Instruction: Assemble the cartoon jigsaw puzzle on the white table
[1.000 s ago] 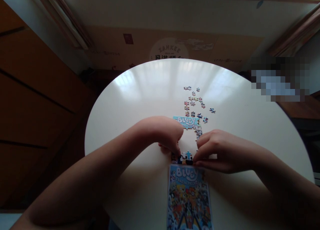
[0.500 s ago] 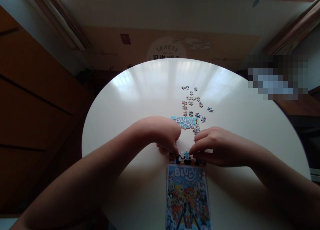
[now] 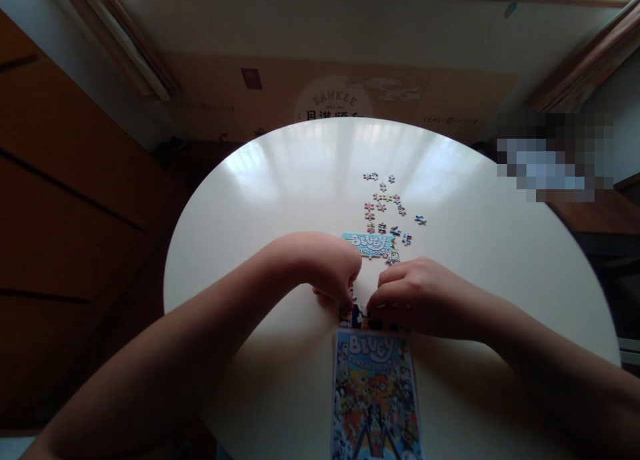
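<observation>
On the round white table (image 3: pixel 280 200), my left hand (image 3: pixel 325 267) and my right hand (image 3: pixel 413 293) meet fingertip to fingertip over a short dark strip of joined puzzle pieces (image 3: pixel 357 317). Both hands pinch or press that strip; the fingers cover most of it. Just below it lies a colourful reference picture card (image 3: pixel 375 393) with cartoon characters. Behind the hands sits a joined blue title section of the puzzle (image 3: pixel 367 243). Several loose pieces (image 3: pixel 387 203) are scattered farther back.
A cardboard box with printed lettering (image 3: pixel 330 103) stands behind the table on the floor. Dark wooden panelling (image 3: pixel 65 200) fills the left side. A blurred patch (image 3: pixel 550 157) sits at the right beyond the table's edge.
My right hand has slid left along the strip toward my left hand, now covering the pieces that showed between them. My left hand has stayed almost still.
</observation>
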{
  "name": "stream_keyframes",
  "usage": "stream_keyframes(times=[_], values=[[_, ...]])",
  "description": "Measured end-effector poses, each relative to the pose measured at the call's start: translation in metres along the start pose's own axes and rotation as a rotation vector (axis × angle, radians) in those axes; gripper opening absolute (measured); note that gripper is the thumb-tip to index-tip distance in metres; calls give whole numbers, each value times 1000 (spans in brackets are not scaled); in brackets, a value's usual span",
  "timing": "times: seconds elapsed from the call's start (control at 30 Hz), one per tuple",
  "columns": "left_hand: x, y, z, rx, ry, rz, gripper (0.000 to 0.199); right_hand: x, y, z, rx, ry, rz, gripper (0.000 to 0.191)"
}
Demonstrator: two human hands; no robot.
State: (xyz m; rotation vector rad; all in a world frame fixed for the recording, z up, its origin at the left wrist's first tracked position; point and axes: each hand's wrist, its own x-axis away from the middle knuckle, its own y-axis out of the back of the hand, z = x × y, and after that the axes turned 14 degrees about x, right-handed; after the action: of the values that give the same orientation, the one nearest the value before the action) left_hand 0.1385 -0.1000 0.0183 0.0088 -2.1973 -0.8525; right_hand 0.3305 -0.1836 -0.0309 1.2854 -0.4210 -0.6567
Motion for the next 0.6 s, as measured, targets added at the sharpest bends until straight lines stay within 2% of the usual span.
stream_keyframes(times=[0.33, 0.6], values=[[1, 1, -1, 0, 3, 18, 24, 0, -3, 7, 35, -47, -15, 13], [1, 1, -1, -4, -4, 13, 27, -2, -5, 7, 75, -42, -40, 14]])
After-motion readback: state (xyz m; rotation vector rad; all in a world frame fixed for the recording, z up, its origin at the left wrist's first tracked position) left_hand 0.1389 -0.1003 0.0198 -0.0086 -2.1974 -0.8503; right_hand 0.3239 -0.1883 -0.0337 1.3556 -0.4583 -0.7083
